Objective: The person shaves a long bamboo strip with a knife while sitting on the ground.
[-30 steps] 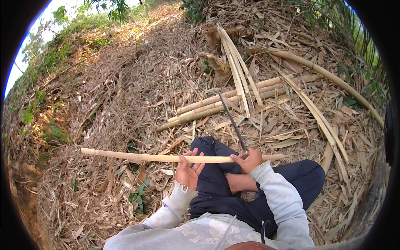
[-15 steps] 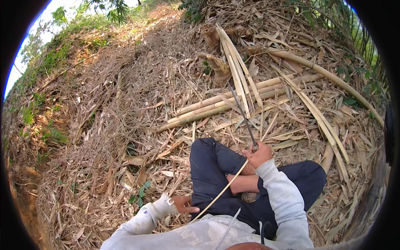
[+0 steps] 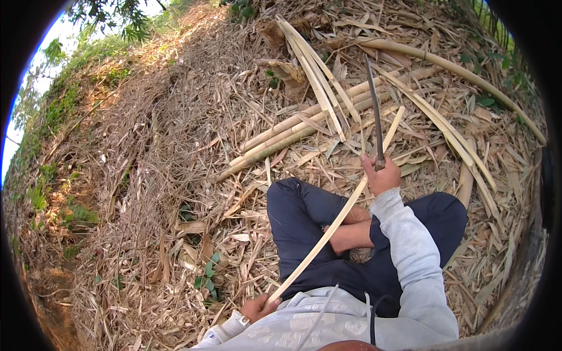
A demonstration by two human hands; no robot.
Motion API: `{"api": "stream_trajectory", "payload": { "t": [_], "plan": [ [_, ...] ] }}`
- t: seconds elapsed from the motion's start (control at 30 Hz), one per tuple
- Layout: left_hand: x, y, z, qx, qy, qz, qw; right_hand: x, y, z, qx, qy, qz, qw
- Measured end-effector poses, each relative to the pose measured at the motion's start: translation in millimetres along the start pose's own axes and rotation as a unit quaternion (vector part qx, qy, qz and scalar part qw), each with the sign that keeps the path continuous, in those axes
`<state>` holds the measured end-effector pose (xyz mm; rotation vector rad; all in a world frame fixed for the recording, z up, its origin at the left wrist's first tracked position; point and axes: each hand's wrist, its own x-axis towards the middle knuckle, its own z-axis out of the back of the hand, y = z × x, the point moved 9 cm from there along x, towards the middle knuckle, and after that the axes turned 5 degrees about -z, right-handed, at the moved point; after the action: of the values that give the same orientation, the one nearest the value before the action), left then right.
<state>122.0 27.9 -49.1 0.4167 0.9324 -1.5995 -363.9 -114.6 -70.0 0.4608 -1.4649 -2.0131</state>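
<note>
My right hand [image 3: 384,175] is wrapped round the handle of a long machete [image 3: 376,105], its dark blade pointing up and away from me. A pale split bamboo strip [image 3: 325,238] runs slantwise over my crossed legs, passing beside the right hand and on beyond it. Down by my waist at the left, my left hand [image 3: 259,306] grips the near end of that strip. Whether the right fingers also touch the strip is hard to make out.
Several split bamboo strips [image 3: 316,73] lean on a cut stump [image 3: 285,71] ahead. Round bamboo poles [image 3: 293,136] lie across the leaf litter, with more strips [image 3: 433,114] and a curved pole [image 3: 445,63] at the right. A slope drops off at the left.
My left hand has closed on the strip's near end and moved lower. The strip has turned its wider face up. My right hand and the machete have swung right and more upright.
</note>
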Motion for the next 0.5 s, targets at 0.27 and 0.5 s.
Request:
{"api": "stream_trajectory", "payload": {
  "t": [0.27, 0.5],
  "plan": [
    [99, -122, 30, -0.407, -0.034, -0.118, 0.905, -37, 55, 41, 0.182, -0.063, 0.19, 0.963],
    [142, -242, 70, -0.555, 0.014, -0.199, 0.808, -90, 86, 32, 0.032, 0.042, 0.378, 0.924]
  ]
}}
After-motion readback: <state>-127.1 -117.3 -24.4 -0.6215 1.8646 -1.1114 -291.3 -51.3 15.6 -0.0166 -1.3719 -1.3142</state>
